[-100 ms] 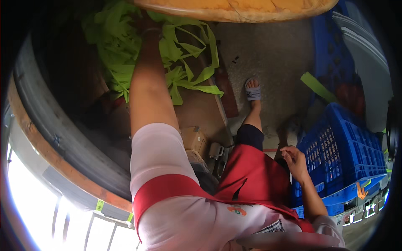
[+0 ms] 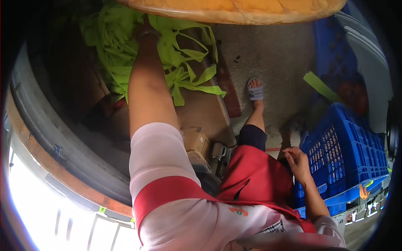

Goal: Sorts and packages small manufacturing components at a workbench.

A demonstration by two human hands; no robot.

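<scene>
My left arm reaches far forward, and my left hand (image 2: pixel 145 28) is in among a heap of bright yellow-green fabric strips (image 2: pixel 115 46). Shadow and the strips hide its fingers, so whether it grips any cannot be made out. The strips lie tangled, with loose ends trailing over a brown board-like surface (image 2: pixel 197 113). My right hand (image 2: pixel 296 162) hangs beside my red apron (image 2: pixel 257 175), near a blue plastic crate (image 2: pixel 343 146). Its fingers are loosely bent and somewhat apart, with nothing seen in them.
An orange-yellow padded edge (image 2: pixel 234 10) crosses the top. A small cardboard box (image 2: pixel 197 140) sits below the strips. One green strip (image 2: pixel 321 87) hangs near the crate. A curved grey rim with a wooden edge (image 2: pixel 50 161) runs along the left. My sandalled foot (image 2: pixel 255 90) rests on the floor.
The whole view has shifted slightly. My left hand stays among the green strips, and my right hand keeps its place beside the apron.
</scene>
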